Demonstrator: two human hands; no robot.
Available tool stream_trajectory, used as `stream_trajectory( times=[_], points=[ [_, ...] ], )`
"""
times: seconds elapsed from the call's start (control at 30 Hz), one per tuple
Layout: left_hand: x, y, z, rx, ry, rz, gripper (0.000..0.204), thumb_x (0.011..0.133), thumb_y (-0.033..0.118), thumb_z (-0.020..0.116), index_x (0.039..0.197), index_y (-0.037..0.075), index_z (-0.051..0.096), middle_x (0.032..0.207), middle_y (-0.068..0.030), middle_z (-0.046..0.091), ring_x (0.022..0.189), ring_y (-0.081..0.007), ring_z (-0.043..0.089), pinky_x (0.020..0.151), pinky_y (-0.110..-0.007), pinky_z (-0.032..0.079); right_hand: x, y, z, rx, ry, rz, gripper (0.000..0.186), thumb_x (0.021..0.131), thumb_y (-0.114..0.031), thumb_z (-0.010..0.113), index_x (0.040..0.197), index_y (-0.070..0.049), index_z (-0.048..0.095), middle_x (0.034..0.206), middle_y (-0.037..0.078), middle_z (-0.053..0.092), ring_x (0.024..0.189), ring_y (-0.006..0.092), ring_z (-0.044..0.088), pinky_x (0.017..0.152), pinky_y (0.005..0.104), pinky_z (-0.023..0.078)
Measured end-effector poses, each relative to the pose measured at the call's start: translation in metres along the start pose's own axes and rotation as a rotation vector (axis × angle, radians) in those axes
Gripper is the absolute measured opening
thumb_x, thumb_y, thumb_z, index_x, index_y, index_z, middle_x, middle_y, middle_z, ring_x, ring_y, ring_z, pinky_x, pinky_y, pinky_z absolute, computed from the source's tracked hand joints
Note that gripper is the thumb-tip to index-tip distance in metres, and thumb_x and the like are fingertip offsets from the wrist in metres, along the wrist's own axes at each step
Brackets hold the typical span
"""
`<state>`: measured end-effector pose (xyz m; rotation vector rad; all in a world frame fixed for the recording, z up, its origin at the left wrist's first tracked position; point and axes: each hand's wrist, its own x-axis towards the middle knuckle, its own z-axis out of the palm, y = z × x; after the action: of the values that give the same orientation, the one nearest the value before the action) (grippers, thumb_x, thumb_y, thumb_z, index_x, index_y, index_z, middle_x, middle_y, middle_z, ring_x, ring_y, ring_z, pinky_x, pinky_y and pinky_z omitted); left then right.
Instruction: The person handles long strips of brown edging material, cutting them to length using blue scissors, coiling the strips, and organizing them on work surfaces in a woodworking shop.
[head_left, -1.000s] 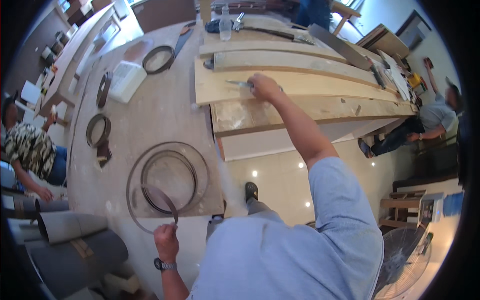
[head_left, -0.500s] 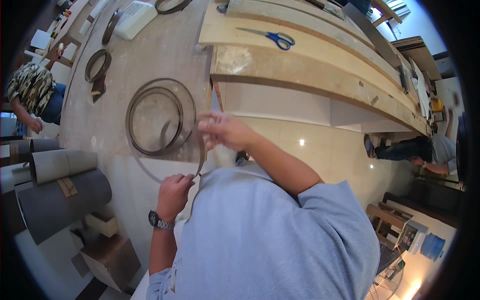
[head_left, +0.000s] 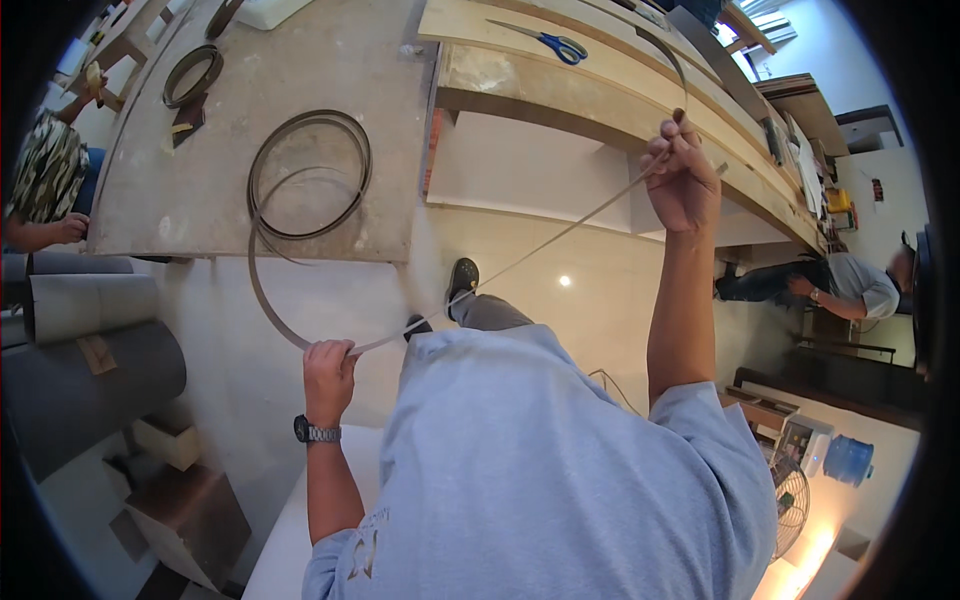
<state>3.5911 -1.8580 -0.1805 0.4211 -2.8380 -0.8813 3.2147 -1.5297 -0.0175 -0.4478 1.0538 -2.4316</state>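
Observation:
A long, thin brown strip of edge banding (head_left: 545, 243) is stretched between my two hands, slanting up to the right. My left hand (head_left: 328, 383) pinches it low, off the near edge of the left table. Raised at the front of the workbench, my right hand (head_left: 682, 180) grips it between thumb and fingers. Past that hand the free end curves up over the bench. From my left hand the strip bends back up to a loose coil (head_left: 366, 170) lying on the table. Blue-handled scissors (head_left: 563, 48) rest on a board, beyond both hands.
The left table (head_left: 210, 190) also carries a smaller coil (head_left: 170, 88) and a dark scrap. The workbench (head_left: 560, 100) holds long boards. Large grey rolls (head_left: 100, 370) and a brown box (head_left: 190, 525) stand lower left. One person is at far left, another at far right.
My right hand has swung away to the right and up with the strip, pulling a length straight. My left hand still pinches it, slightly lower left. The view has shifted.

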Motion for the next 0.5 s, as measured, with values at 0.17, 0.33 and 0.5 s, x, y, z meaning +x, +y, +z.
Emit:
stream_trajectory(
  times=[0.17, 0.33, 0.5],
  points=[
    [-0.009, 0.013, 0.005, 0.032, 0.05, 0.005, 0.011, 0.079, 0.007, 0.065, 0.089, 0.006, 0.061, 0.088, -0.0073, 0.062, 0.091, -0.0277, 0.058, 0.098, -0.047, 0.036, -0.036, -0.019, -0.023, 0.053, 0.108, -0.058, 0.036, 0.088, -0.005, 0.055, 0.124, -0.004, 0.049, 0.102, 0.003, 0.055, 0.085, 0.0137, 0.055, 0.066, 0.023, 0.046],
    [-0.001, 0.033, -0.006, 0.215, 0.106, 0.015, 0.011, 0.078, 0.009, 0.067, 0.085, 0.007, 0.059, 0.088, -0.0058, 0.061, 0.095, -0.0259, 0.057, 0.1, -0.05, 0.033, -0.068, -0.027, -0.125, 0.083, 0.295, -0.071, 0.037, 0.087, -0.007, 0.058, 0.123, -0.003, 0.05, 0.093, 0.002, 0.057, 0.079, 0.0122, 0.055, 0.061, 0.0225, 0.042],
    [0.033, 0.047, -0.025, 0.393, 0.087, 0.046, 0.013, 0.075, 0.009, 0.068, 0.082, 0.008, 0.056, 0.088, -0.0059, 0.059, 0.097, -0.0264, 0.055, 0.1, -0.051, 0.032, -0.166, -0.095, -0.331, -0.01, 0.924, -0.117, 0.022, 0.086, -0.007, 0.058, 0.107, -0.001, 0.054, 0.086, 0.006, 0.059, 0.073, 0.0135, 0.057, 0.051, 0.0216, 0.04]
  ],
)
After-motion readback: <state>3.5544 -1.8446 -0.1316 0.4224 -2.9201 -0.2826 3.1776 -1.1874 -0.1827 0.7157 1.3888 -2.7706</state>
